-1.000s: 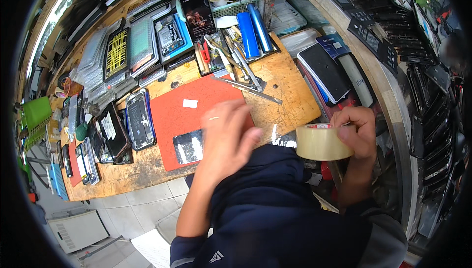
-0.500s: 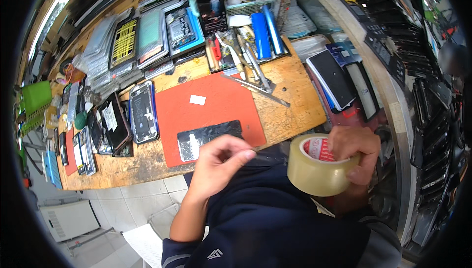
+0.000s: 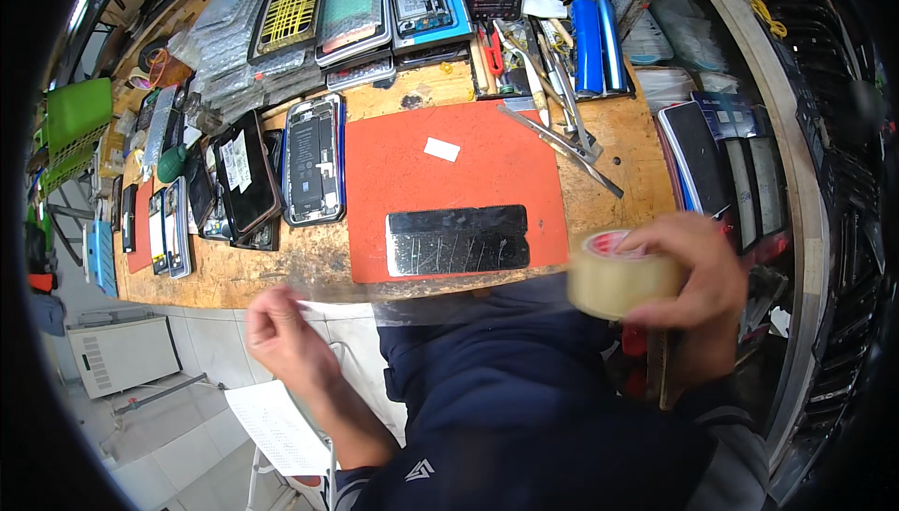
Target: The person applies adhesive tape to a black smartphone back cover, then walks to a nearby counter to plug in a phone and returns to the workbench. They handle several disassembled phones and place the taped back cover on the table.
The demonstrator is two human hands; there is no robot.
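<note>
My right hand (image 3: 698, 281) grips a roll of clear packing tape (image 3: 623, 275) at the right, below the bench edge. My left hand (image 3: 286, 333) pinches the free end of the tape, and a long clear strip (image 3: 421, 291) stretches between the two hands along the bench's front edge. Just behind the strip, a phone with a scratched, cracked black screen (image 3: 459, 241) lies on the front of an orange work mat (image 3: 449, 178). A small white scrap (image 3: 442, 148) sits on the mat.
The wooden bench (image 3: 281, 267) is crowded: opened phones (image 3: 314, 169) and screens at the left, trays of parts at the back, tweezers and tools (image 3: 562, 132) right of the mat, blue cylinders (image 3: 595, 38), boxes (image 3: 712, 160) at the right. White papers (image 3: 276, 427) lie below.
My left hand has moved far to the left and down, pulling a long strip off the roll. The roll in my right hand has risen slightly toward the bench edge.
</note>
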